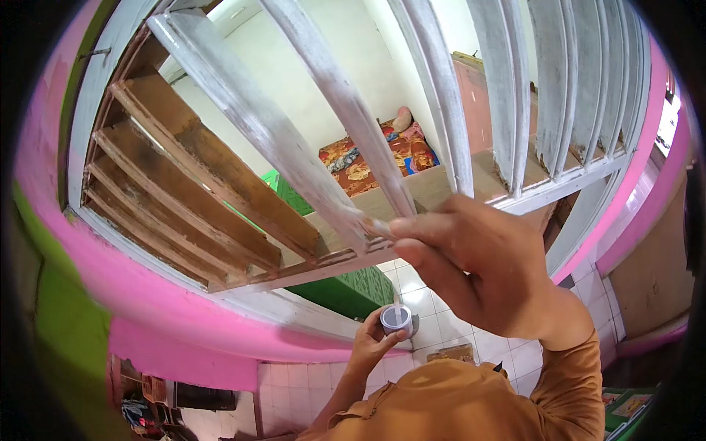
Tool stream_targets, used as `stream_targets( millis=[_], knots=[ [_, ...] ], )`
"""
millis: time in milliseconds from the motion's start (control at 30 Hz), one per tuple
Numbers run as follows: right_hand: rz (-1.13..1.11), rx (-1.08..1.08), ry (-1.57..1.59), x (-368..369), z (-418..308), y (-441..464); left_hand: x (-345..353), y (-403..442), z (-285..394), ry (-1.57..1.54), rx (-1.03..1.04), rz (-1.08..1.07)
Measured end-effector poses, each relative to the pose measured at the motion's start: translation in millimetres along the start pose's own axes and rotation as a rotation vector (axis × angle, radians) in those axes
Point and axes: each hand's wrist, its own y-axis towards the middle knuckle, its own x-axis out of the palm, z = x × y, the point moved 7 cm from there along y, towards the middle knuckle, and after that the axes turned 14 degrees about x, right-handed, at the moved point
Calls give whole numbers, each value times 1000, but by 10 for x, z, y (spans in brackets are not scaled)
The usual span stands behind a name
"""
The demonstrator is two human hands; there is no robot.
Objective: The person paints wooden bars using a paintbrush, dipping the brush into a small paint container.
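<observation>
Raised at the centre right, my right hand (471, 268) pinches a small brush (376, 226), its fingers closed on the handle. The brush tip touches the lower end of a white-painted slat (272, 140), near the bottom rail (316, 270) of the wooden frame. Lower down, my left hand (375, 342) is wrapped round a small open can (397, 319) of pale paint, with a light strip standing against its inside rim. The slats to the right are whitish, while those at the left (213, 165) are bare brown wood.
Pink wall (169, 309) surrounds the frame. Through the slats show a bed with a patterned orange cover (382, 158) and a green object (346, 298). White floor tiles (434, 323) lie below. At the bottom left is a dark shelf area with assorted items.
</observation>
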Motion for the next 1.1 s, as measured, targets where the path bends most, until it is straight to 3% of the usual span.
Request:
stream_targets(
  millis=[100,167,300,367,500,833,933,1100],
  knots=[
    [-62,55,3,39,99,-34,-8,-16,23,20,13,-4],
    [71,-16,39,-46,65,9,18,-26,67,22,14,-3],
    [101,-51,57,-86,37,-7,39,-19,96,8,29,4],
    [-84,69,0,24,112,-80,5,-23,67,20,33,3],
    [-103,139,-22,67,147,-63,15,-45,58,18,17,-13],
    [274,-204,27,-78,-190,481,32,-37,82,33,38,-20],
    [288,-158,62,-93,-132,446,25,-47,72,35,34,-22],
    [-81,48,-59,127,122,120,-24,-79,59,55,45,-18]
  ],
)
